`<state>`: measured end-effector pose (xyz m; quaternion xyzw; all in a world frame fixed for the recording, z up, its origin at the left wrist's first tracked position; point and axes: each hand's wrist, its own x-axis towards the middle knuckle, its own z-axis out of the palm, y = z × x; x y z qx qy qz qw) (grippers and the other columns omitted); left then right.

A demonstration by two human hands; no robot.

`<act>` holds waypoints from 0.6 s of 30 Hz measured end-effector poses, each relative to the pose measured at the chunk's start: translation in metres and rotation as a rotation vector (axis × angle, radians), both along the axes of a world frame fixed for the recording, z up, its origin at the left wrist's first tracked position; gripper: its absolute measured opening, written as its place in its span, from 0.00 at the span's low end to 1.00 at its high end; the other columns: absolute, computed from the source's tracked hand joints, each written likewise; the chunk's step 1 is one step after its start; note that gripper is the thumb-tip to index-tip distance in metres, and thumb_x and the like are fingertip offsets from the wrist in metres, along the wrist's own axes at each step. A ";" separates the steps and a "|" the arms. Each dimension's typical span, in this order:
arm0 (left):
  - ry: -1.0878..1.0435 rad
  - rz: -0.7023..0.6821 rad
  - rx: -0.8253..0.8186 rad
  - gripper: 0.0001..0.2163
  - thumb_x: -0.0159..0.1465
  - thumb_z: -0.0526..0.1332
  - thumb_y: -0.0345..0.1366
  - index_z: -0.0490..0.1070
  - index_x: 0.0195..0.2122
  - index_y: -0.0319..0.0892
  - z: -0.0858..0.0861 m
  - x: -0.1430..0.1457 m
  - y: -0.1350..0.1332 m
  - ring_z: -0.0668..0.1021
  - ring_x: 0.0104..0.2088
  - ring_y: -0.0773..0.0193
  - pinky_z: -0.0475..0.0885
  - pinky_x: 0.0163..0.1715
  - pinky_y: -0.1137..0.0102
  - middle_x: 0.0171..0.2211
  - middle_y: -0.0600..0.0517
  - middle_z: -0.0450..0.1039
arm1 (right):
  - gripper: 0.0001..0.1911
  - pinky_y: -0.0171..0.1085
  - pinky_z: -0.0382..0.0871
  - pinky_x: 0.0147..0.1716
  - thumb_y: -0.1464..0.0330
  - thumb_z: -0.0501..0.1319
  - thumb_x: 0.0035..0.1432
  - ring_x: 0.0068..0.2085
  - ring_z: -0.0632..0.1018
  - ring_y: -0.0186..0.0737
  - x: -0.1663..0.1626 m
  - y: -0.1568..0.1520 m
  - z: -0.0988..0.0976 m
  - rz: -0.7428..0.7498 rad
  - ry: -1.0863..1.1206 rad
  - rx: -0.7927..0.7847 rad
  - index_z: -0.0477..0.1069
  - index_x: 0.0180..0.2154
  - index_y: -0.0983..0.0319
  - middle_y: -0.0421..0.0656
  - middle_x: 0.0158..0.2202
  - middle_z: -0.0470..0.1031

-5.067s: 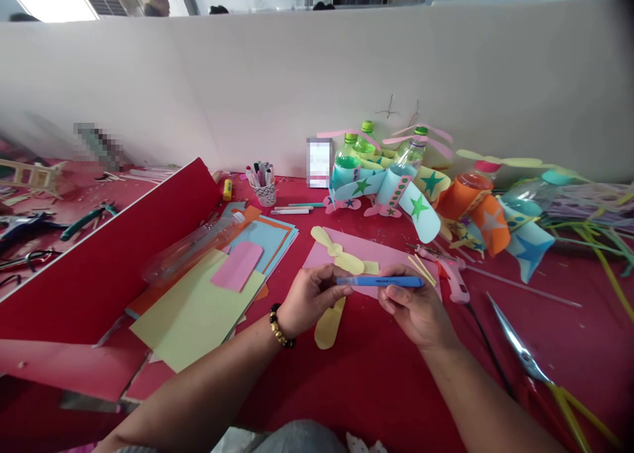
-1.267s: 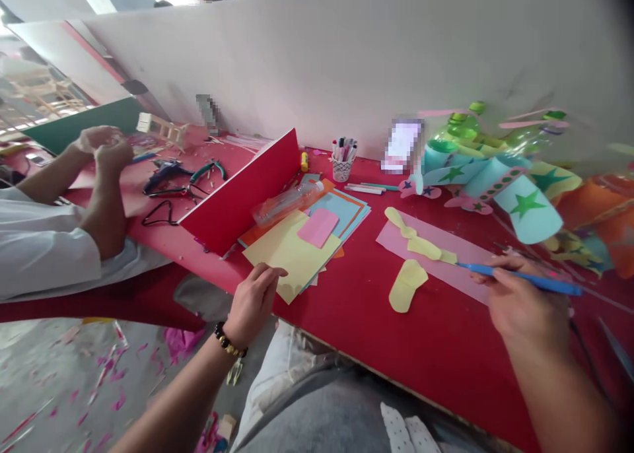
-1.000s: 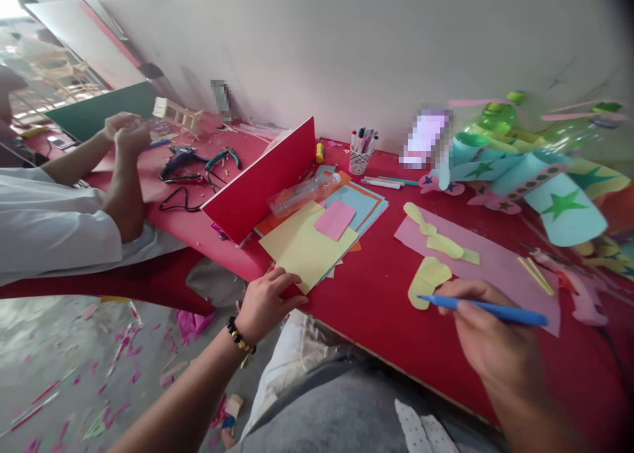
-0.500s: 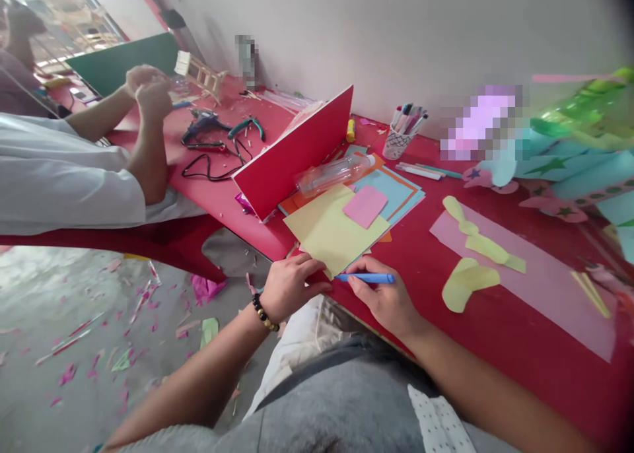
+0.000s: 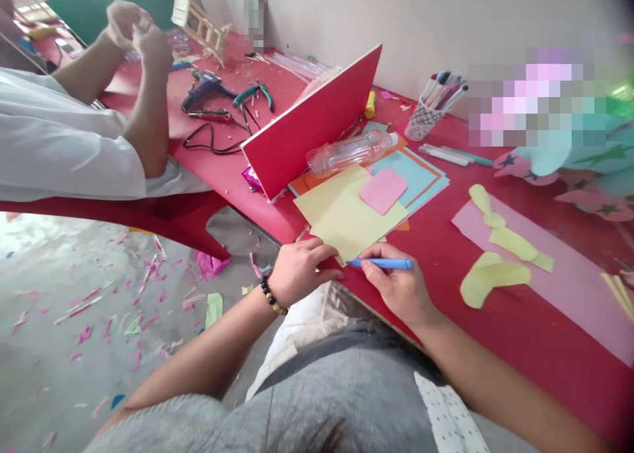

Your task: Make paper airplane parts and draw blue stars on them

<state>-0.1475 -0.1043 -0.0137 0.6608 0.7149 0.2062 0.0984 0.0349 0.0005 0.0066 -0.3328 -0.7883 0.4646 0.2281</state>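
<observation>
My right hand [image 5: 396,284] grips a blue marker [image 5: 380,263], its tip pointing left, close to the lower corner of a pale yellow paper sheet [image 5: 344,209]. My left hand [image 5: 302,273] rests empty at the table's front edge, fingertips beside that same corner. A small pink card [image 5: 383,191] lies on the yellow sheet. To the right, yellow paper cutouts [image 5: 510,238] lie on a long pink paper strip [image 5: 555,288], and another yellow cutout [image 5: 490,280] overlaps the strip's edge.
A red board [image 5: 312,119] stands on the red table [image 5: 495,314], with a plastic bottle [image 5: 349,152] against it. Beyond it are a pen cup [image 5: 426,117], a glue gun [image 5: 205,90] and pliers [image 5: 255,95]. A co-worker's hands [image 5: 133,34] work at the far left. Paper scraps litter the floor [image 5: 59,374].
My right hand has come left from over the pink strip to near my left hand, still holding the marker. The view has swung left and down, showing more floor and the co-worker.
</observation>
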 end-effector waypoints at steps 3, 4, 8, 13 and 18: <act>0.012 0.003 0.010 0.18 0.60 0.62 0.54 0.75 0.42 0.46 0.000 0.000 0.001 0.78 0.34 0.64 0.64 0.31 0.72 0.35 0.52 0.77 | 0.05 0.34 0.64 0.27 0.66 0.60 0.58 0.26 0.71 0.35 0.004 0.002 -0.001 -0.035 0.031 -0.077 0.71 0.31 0.60 0.38 0.25 0.71; 0.014 0.005 0.009 0.18 0.60 0.62 0.54 0.75 0.42 0.46 0.000 0.000 0.001 0.78 0.34 0.64 0.65 0.31 0.72 0.34 0.52 0.76 | 0.05 0.34 0.64 0.27 0.66 0.60 0.58 0.26 0.71 0.35 0.005 0.003 -0.002 -0.044 0.050 -0.109 0.71 0.31 0.60 0.38 0.25 0.71; 0.004 0.009 -0.010 0.18 0.60 0.62 0.54 0.75 0.42 0.46 0.000 0.000 0.000 0.78 0.35 0.63 0.66 0.32 0.72 0.36 0.52 0.77 | 0.04 0.35 0.65 0.29 0.66 0.60 0.59 0.28 0.72 0.36 0.014 0.004 -0.003 -0.113 0.201 -0.279 0.71 0.32 0.60 0.38 0.24 0.71; -0.017 0.011 -0.007 0.18 0.60 0.63 0.52 0.75 0.43 0.45 0.004 0.002 -0.002 0.79 0.36 0.63 0.68 0.35 0.72 0.38 0.51 0.77 | 0.04 0.37 0.67 0.30 0.66 0.62 0.58 0.28 0.73 0.37 0.045 0.006 0.006 -0.248 0.369 -0.336 0.73 0.35 0.59 0.39 0.25 0.72; 0.023 -0.011 -0.019 0.16 0.67 0.56 0.49 0.74 0.47 0.46 0.013 0.001 0.002 0.78 0.34 0.64 0.68 0.34 0.72 0.36 0.51 0.77 | 0.04 0.39 0.66 0.29 0.68 0.63 0.58 0.27 0.73 0.38 0.096 0.014 0.024 -0.376 0.464 -0.227 0.74 0.37 0.59 0.40 0.25 0.71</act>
